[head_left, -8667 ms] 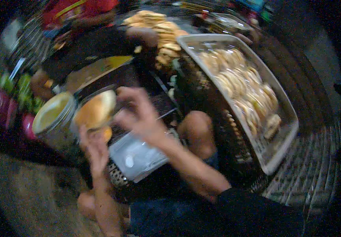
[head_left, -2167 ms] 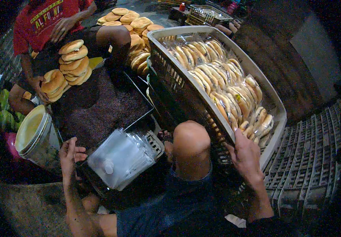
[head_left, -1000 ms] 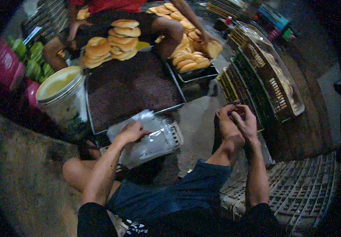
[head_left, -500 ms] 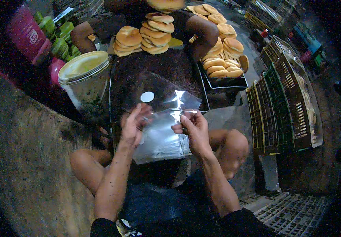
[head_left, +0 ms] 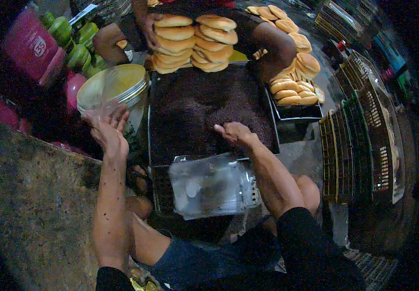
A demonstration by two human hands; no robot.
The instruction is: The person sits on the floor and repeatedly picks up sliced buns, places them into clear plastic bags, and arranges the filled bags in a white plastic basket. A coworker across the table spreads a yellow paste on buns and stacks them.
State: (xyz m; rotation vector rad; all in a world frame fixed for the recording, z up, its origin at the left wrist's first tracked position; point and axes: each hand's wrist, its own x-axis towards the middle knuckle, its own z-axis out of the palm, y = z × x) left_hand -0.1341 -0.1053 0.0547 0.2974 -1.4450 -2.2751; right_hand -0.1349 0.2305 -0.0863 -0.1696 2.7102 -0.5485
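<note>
My left hand (head_left: 108, 133) is raised beside the rim of the white bucket (head_left: 136, 94), fingers partly spread. A blurred clear plastic bag (head_left: 103, 94) extends up from these fingers, in front of the bucket. Over the dark brown, grainy-looking surface of a large square tray (head_left: 190, 116), my right hand (head_left: 237, 133) has its fingers curled under and its thumb pointing left. Whatever it may hold is hidden. Between my knees, at the tray's near edge, lies a stack of clear plastic bags (head_left: 214, 186) with a pale round mark.
Two stacks of round buns (head_left: 173, 41) stand at the tray's far edge, a co-worker's hand (head_left: 152, 29) against the left one. More buns (head_left: 294, 92) fill a tray at the right. Plastic crates (head_left: 360, 145) stand farther right. Pink containers (head_left: 30, 43) and green bundles (head_left: 78, 56) are far left.
My hands have separated: the left swung left toward the bucket with clear plastic, the right moved forward over the brown tray. The bag stack is uncovered. The bun stacks have grown more even.
</note>
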